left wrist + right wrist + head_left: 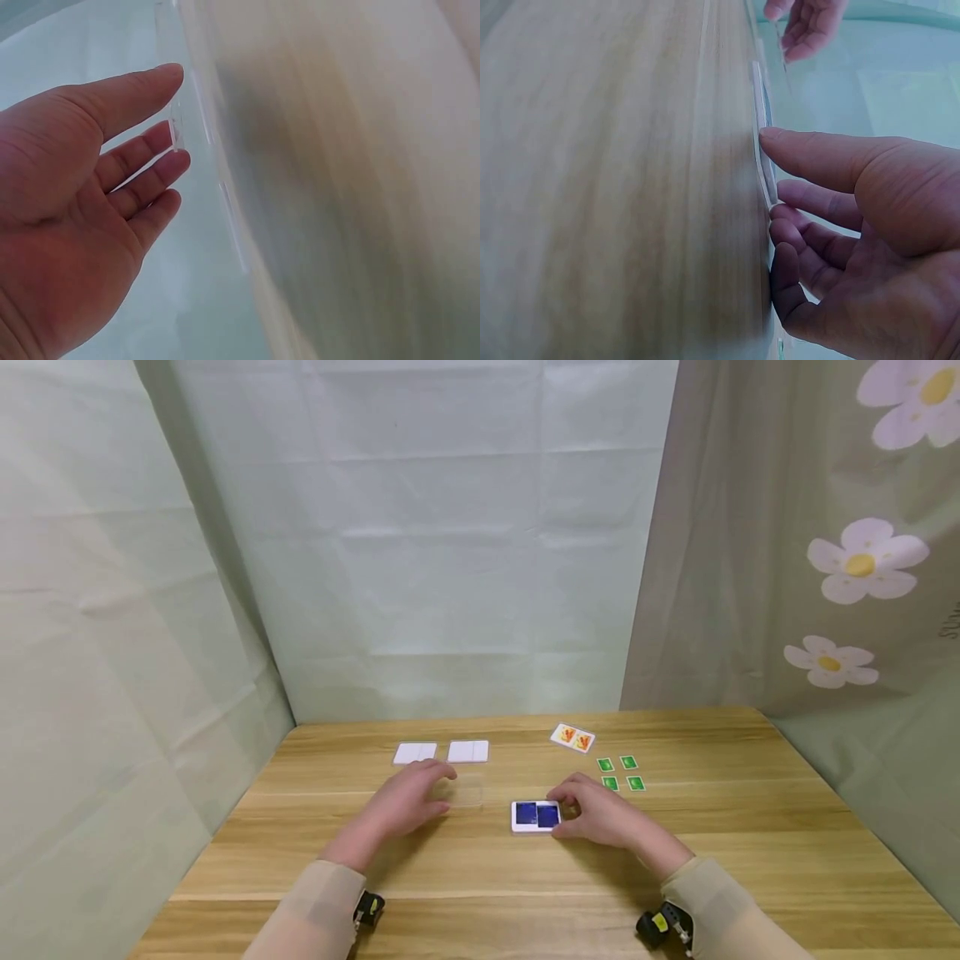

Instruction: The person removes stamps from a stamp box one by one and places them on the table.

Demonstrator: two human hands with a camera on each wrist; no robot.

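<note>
Thumb and fingers of my left hand (405, 797) pinch a thin clear plastic piece (468, 792) above the tabletop. In the left wrist view that clear piece (175, 127) shows edge-on between the fingertips. My right hand (600, 814) grips the right end of a flat white case (517, 828) that bears two dark blue squares (527, 813) side by side. The right wrist view shows the case (761, 142) edge-on, low over or on the wood; which one I cannot tell. Left and right hands are apart, with the clear piece left of the case.
Two flat white cases (468, 751) lie beyond my left hand. Farther right is a white case with two orange pictures (573, 737), set at an angle. Several small green squares (628, 762) lie beyond my right hand. Curtains (465, 568) surround the wooden table (315, 777).
</note>
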